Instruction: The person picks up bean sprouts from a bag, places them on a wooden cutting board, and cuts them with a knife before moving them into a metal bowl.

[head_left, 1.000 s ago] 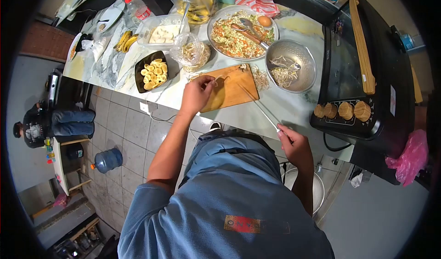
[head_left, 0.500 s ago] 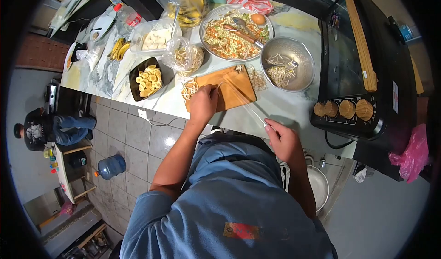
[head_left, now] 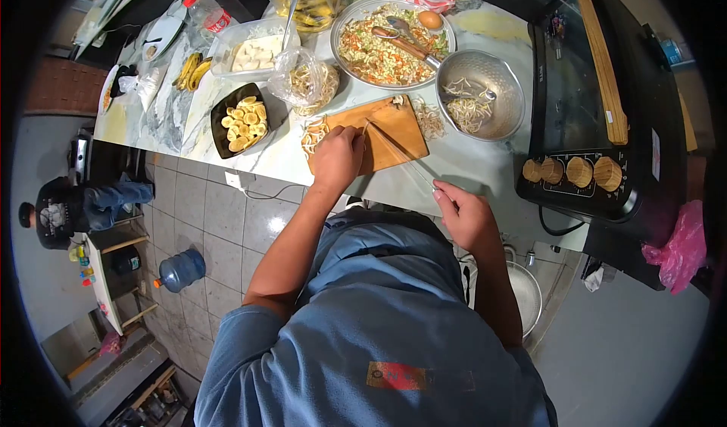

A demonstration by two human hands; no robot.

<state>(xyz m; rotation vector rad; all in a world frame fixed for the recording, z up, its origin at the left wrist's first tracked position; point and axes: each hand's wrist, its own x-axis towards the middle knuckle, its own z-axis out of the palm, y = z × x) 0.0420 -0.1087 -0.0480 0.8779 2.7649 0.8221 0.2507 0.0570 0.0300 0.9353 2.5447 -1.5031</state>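
One thin, straight knife (head_left: 400, 148) slants over flat wooden board (head_left: 413, 130)

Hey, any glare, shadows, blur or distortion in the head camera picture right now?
Head view: wide-angle bending, black rounding off the corners; head view: bright glare on the floor tiles; head view: a shadow on the board beside the left hand; head view: the knife looks faint near its handle.

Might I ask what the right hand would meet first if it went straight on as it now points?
Following the knife, the right hand would probably reach the wooden cutting board first, at its near edge, though the hand's height is unclear.
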